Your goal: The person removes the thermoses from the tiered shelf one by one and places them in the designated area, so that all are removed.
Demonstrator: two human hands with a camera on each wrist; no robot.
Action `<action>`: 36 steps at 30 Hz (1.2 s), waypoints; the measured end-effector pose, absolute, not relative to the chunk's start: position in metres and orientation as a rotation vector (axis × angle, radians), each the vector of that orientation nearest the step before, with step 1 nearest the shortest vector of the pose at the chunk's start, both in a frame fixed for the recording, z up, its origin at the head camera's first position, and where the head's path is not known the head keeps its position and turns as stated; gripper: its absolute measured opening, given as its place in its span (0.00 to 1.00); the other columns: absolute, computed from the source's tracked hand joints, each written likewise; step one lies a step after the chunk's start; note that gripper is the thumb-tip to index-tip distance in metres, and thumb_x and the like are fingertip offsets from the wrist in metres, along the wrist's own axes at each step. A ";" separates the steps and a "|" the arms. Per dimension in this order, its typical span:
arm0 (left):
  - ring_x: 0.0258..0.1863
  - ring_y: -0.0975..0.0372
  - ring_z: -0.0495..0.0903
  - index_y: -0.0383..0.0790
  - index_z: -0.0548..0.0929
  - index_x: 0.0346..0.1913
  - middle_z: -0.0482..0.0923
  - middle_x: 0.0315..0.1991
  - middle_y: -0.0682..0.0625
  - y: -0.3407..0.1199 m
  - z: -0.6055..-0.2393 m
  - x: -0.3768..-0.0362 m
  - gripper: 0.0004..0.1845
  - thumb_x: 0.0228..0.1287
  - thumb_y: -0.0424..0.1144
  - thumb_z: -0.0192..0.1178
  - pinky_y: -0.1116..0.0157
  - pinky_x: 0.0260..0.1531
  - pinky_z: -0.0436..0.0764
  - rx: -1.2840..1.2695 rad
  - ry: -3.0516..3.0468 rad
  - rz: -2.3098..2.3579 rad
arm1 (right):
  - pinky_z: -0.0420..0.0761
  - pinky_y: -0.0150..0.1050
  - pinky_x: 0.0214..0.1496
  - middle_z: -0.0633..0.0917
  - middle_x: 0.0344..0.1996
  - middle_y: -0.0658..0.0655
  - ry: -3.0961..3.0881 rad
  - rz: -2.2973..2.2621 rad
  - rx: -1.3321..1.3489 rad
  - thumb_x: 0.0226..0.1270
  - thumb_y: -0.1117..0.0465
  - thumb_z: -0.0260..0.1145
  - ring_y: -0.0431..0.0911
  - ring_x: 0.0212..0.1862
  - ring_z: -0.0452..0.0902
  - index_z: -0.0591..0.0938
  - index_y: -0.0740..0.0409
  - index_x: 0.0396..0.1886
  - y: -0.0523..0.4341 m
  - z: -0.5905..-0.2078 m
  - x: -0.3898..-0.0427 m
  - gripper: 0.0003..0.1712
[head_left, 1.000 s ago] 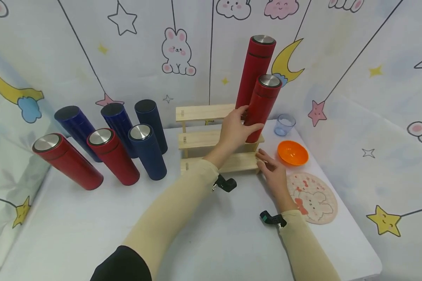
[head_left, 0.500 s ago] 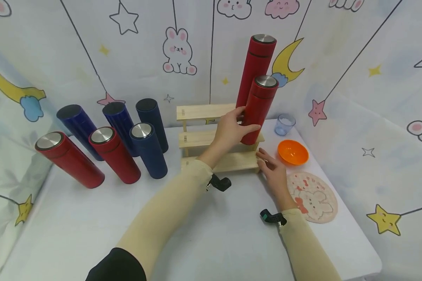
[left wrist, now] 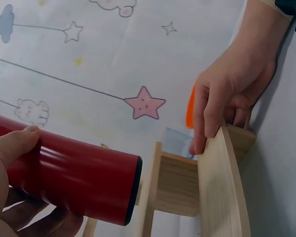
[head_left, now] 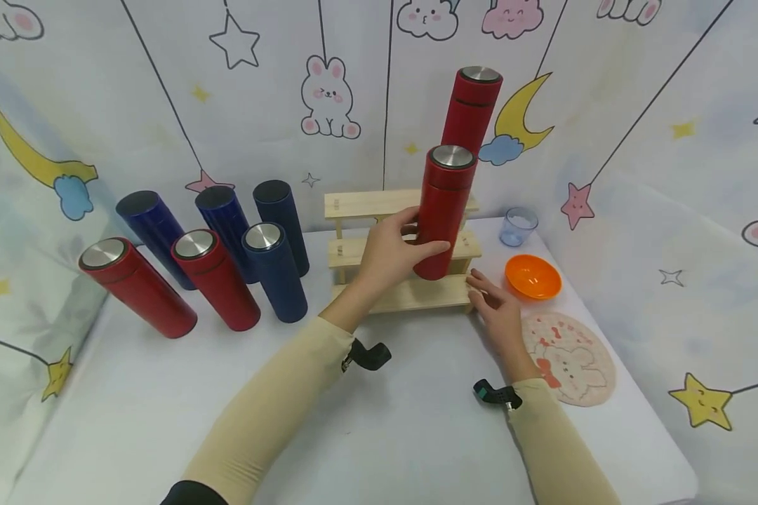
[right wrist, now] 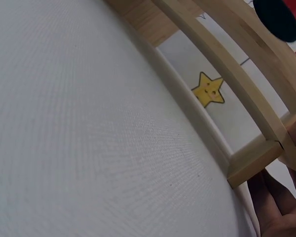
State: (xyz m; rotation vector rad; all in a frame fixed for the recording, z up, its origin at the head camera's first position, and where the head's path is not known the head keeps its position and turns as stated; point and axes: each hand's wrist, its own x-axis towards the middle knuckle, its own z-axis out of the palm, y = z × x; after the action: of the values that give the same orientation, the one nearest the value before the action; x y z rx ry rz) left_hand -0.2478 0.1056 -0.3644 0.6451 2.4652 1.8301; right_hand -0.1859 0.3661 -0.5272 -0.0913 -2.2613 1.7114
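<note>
My left hand [head_left: 391, 245] holds a red thermos bottle [head_left: 443, 210] with a steel lid, thumb on one side and fingers round the other. It is nearly upright, in front of a three-tier wooden rack [head_left: 410, 294]. In the left wrist view the bottle's dark base [left wrist: 133, 191] hangs apart from the boards. My right hand [head_left: 497, 315] grips the right end of the lowest board [left wrist: 219, 182], its fingers [left wrist: 214, 111] bent over the edge. Behind the held bottle, a second red thermos bottle [head_left: 469, 112] rises at the top tier's right end; its base is hidden.
On the table's left stand two red thermos bottles [head_left: 217, 280] and several blue ones [head_left: 276, 273], some with steel lids and some with dark tops. Right of the rack are a clear cup [head_left: 519, 226], an orange bowl [head_left: 533, 278] and a round rabbit mat [head_left: 568, 359]. A printed curtain [head_left: 354, 161] hangs behind.
My left hand has brought the red thermos bottle left and toward me, away from the rack's middle tier. My right hand has kept its place at the lowest board. The view has shifted slightly.
</note>
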 end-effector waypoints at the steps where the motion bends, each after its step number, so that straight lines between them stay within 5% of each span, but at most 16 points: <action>1: 0.56 0.62 0.84 0.50 0.81 0.74 0.85 0.60 0.56 0.100 -0.364 -0.245 0.36 0.65 0.50 0.80 0.60 0.53 0.89 0.632 2.461 1.841 | 0.72 0.27 0.72 0.79 0.75 0.52 -2.260 1.715 -0.087 0.81 0.59 0.70 0.47 0.78 0.69 0.86 0.59 0.69 0.366 -0.527 -0.185 0.21; 26: 0.59 0.56 0.85 0.49 0.81 0.74 0.86 0.61 0.52 -0.023 -0.360 -0.201 0.37 0.63 0.48 0.81 0.53 0.56 0.89 0.579 2.482 1.880 | 0.70 0.28 0.74 0.78 0.75 0.47 -2.308 1.645 -0.151 0.82 0.57 0.70 0.41 0.78 0.68 0.87 0.53 0.69 0.361 -0.524 -0.180 0.20; 36: 0.58 0.52 0.86 0.47 0.82 0.73 0.86 0.60 0.48 -0.076 -0.367 -0.181 0.36 0.62 0.45 0.82 0.46 0.59 0.87 0.523 2.561 1.811 | 0.69 0.28 0.74 0.77 0.76 0.56 -2.290 1.707 -0.167 0.82 0.66 0.67 0.46 0.80 0.67 0.84 0.64 0.69 0.355 -0.519 -0.185 0.21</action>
State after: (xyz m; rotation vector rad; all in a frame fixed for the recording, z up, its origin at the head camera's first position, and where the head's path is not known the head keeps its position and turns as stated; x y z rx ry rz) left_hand -0.1809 -0.0758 -0.3668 0.5234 2.5609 1.8113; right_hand -0.1852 0.3551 -0.5191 -0.1674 -2.2903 1.7075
